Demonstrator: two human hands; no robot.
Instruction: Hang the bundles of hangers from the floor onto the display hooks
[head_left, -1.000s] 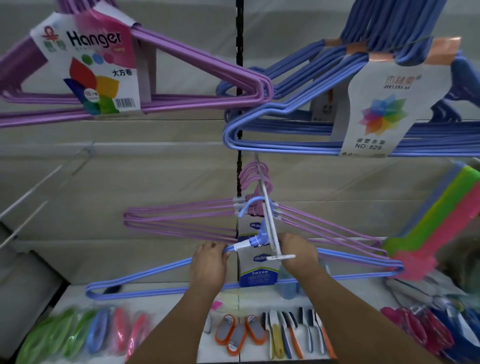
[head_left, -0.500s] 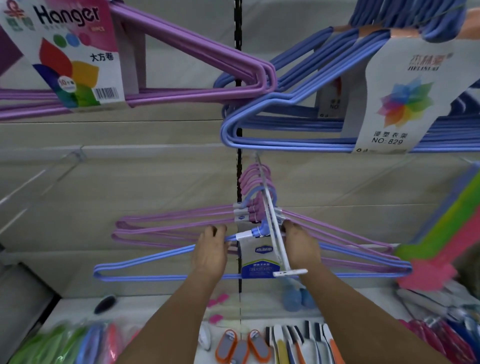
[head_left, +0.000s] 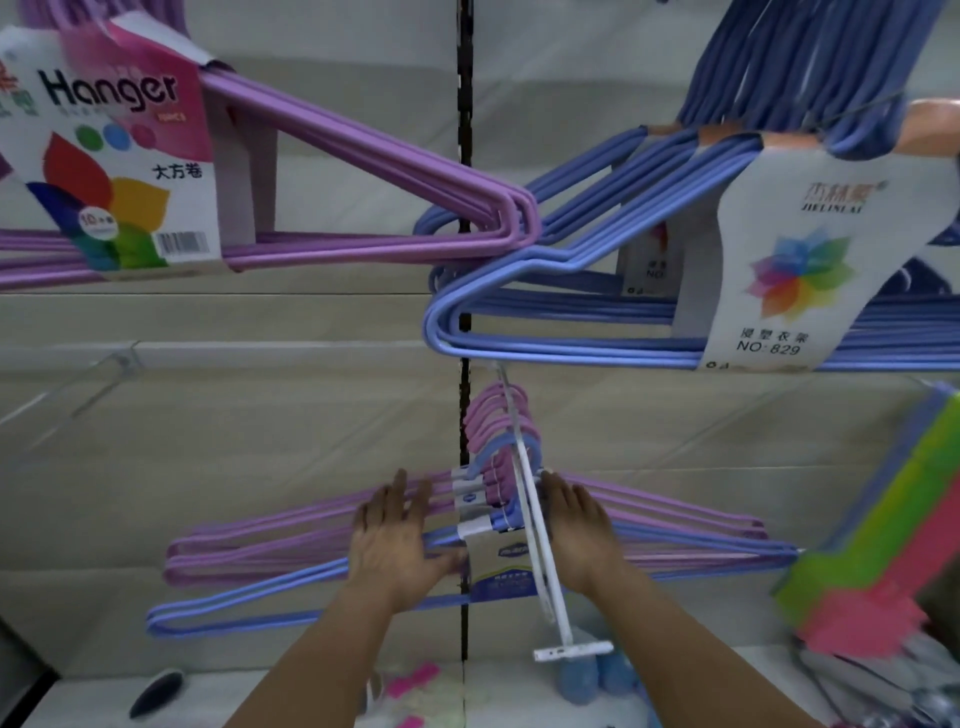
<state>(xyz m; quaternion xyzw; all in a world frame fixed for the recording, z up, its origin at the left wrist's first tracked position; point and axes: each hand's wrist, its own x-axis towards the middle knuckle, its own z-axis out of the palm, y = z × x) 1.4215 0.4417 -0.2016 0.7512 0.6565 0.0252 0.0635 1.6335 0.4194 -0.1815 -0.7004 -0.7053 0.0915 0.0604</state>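
Pale shop wall panels (head_left: 260, 426) fill the background, and a long white display hook (head_left: 535, 525) sticks out from them toward the person. That hook is the landmark. Pink hanger bundles (head_left: 291, 540) already hang on it, close to the wall. A blue hanger bundle (head_left: 249, 608) hangs in front of them, with its curved top over the hook and its paper label just left of the hook. So this bundle looks to be on the hook already. It may only need a push back. The floor is not in view, so nobody can tell if more bundles wait there.

Up above the hook hang more bundles, a purple bundle (head_left: 363, 171) to the left and a big blue bundle (head_left: 571, 317) to the right.

The left hand (head_left: 395, 545) is just left of the hook. Its fingers are straight and spread, lying flat on the blue and pink hanger arms. The right hand (head_left: 576, 530) is just right of the hook. Its fingers reach forward over the hanger arms, mostly straight. It does not seem to be gripping anything.

Below the hook lies a shelf (head_left: 291, 696) with small things on it.
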